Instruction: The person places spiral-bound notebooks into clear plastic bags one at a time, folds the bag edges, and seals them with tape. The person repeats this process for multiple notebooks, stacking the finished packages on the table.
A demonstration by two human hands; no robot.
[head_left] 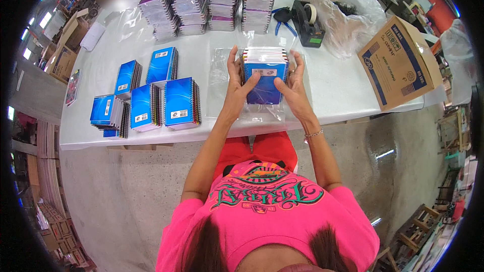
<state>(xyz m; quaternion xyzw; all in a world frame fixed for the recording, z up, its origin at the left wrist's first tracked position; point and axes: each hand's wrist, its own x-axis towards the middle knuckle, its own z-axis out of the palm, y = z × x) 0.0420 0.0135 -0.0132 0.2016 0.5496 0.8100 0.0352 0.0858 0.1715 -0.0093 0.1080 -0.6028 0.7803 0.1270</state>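
My left hand and my right hand grip a stack of blue-covered notebooks from both sides. Each thumb presses on the top cover, while the other fingers wrap the stack's sides. White page edges face the far side, and a pale label lies on the blue cover. Clear plastic film surrounds the stack and spreads over the table around it; I cannot tell whether the stack is fully inside. A bracelet circles my right wrist.
Several stacks of blue spiral notebooks stand on the white table to the left. Tall plastic-wrapped notebook piles line the back. A black tape dispenser, blue-handled pliers, a clear plastic bag and a cardboard box are to the right.
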